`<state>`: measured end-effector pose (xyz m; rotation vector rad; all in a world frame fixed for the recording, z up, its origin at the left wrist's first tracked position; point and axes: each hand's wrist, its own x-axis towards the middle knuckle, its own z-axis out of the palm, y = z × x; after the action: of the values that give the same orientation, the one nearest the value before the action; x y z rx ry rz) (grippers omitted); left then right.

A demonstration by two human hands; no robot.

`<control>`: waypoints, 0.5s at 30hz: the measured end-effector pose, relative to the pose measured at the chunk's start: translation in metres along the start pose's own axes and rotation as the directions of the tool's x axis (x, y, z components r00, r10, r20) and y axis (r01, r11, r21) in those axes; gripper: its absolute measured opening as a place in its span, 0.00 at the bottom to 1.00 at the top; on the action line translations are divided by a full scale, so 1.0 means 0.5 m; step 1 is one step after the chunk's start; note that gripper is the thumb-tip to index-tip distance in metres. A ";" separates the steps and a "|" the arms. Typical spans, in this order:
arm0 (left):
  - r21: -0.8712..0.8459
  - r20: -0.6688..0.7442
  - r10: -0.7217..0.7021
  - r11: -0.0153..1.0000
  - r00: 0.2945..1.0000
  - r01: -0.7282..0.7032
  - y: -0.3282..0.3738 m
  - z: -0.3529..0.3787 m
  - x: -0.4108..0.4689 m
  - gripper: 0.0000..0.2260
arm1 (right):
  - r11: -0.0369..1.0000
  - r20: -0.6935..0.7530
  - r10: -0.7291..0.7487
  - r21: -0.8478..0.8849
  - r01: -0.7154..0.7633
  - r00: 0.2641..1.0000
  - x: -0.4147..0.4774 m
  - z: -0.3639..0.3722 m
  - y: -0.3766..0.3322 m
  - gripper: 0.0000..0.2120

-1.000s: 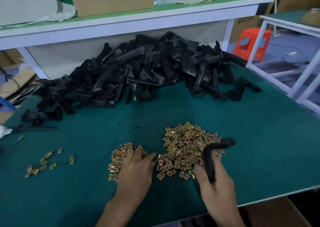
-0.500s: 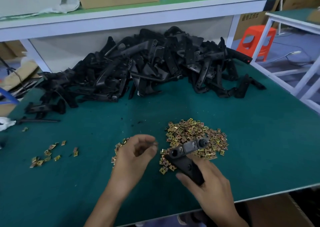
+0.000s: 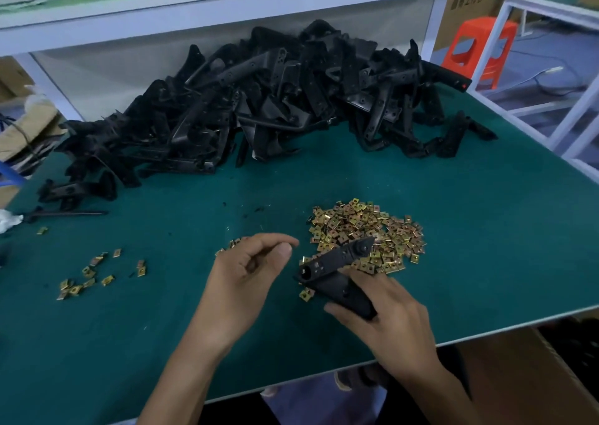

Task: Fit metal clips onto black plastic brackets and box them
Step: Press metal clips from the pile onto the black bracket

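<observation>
Lifted off the small clips [image 3: 230, 244], your left hand [image 3: 249, 272] curls, contents unclear; your right hand [image 3: 389, 321] grips a black bracket [image 3: 334, 270] at the clip heap [image 3: 366, 230], near the table's front edge [image 3: 486, 333], open green mat [image 3: 505, 246] stretching right.

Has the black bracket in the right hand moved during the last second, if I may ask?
Yes: judged against the large clip pile, the black bracket has shifted left, from the pile's right side to its near-left edge.
</observation>
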<state>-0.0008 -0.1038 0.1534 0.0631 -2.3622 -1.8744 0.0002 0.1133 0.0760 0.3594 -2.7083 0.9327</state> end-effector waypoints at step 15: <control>0.023 -0.004 -0.015 1.000 1.000 0.015 -0.012 0.008 -0.005 0.08 | 0.986 -0.051 -0.129 -0.112 0.122 0.990 0.001 0.016 0.014 0.26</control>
<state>0.0008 -0.1009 0.1465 0.0871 -2.3875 -1.8525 -0.0036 0.1137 0.0659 0.4668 -2.6352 0.7462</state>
